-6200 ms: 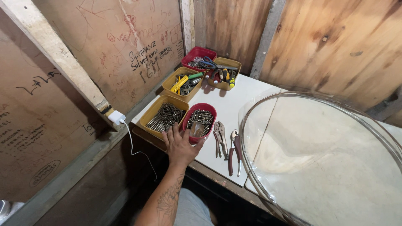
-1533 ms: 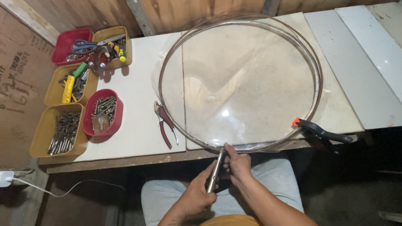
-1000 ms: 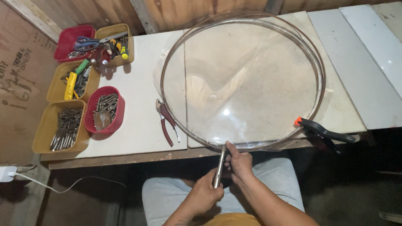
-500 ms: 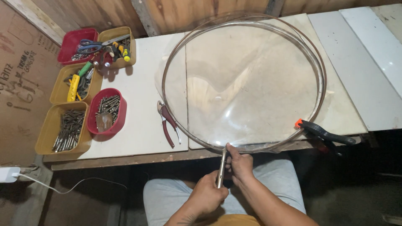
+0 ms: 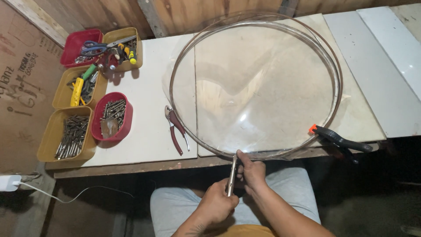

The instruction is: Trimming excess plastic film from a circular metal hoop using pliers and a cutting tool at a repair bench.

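Note:
A large round clear dome with a metal hoop rim (image 5: 337, 87) lies on the white worktop (image 5: 149, 87). At the hoop's near edge, over my lap, my left hand (image 5: 216, 205) grips the lower end of a slim metal tool (image 5: 231, 176) that stands upright against the rim. My right hand (image 5: 250, 173) pinches the rim and the tool's upper part just beside it. A black spring clamp with an orange tip (image 5: 340, 141) bites the rim at the right front.
Red-handled pliers (image 5: 176, 131) lie left of the hoop. Yellow and red trays of screws, bits, scissors and hand tools (image 5: 87, 87) line the table's left end. A white charger and cable (image 5: 11, 183) sit low on the left. Wooden boards back the table.
Long ago my hand reached into the red screw tray. Over the last second and a half both hands have stayed at the hoop's near edge with the tool; the view shifted only slightly.

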